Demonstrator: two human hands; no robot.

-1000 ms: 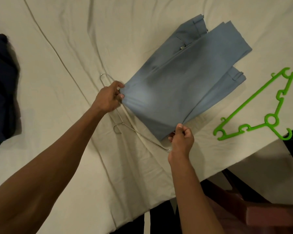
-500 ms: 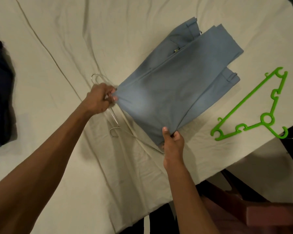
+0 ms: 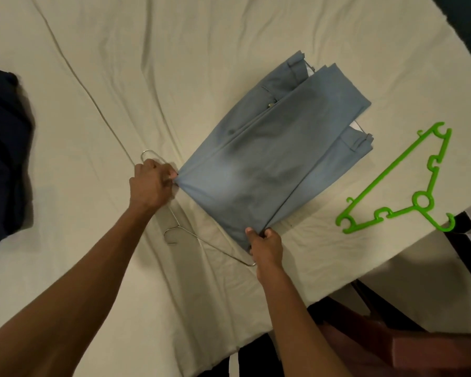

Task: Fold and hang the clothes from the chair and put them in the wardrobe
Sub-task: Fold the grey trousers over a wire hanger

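Folded blue trousers [image 3: 269,159] lie on the bed [image 3: 120,63], draped over a wire hanger [image 3: 191,232]. The left hand [image 3: 150,186] pinches the trousers' near-left fold corner, its fingers [image 3: 172,174] curled tight round the cloth. The right hand [image 3: 265,244] pinches the near-right corner, thumb and fingers closed on the fold, by the hanger's end. The hanger's hook lies between the two hands. A green hanger [image 3: 400,180] lies right of the right fingers, apart. A dark garment [image 3: 3,159] lies far left.
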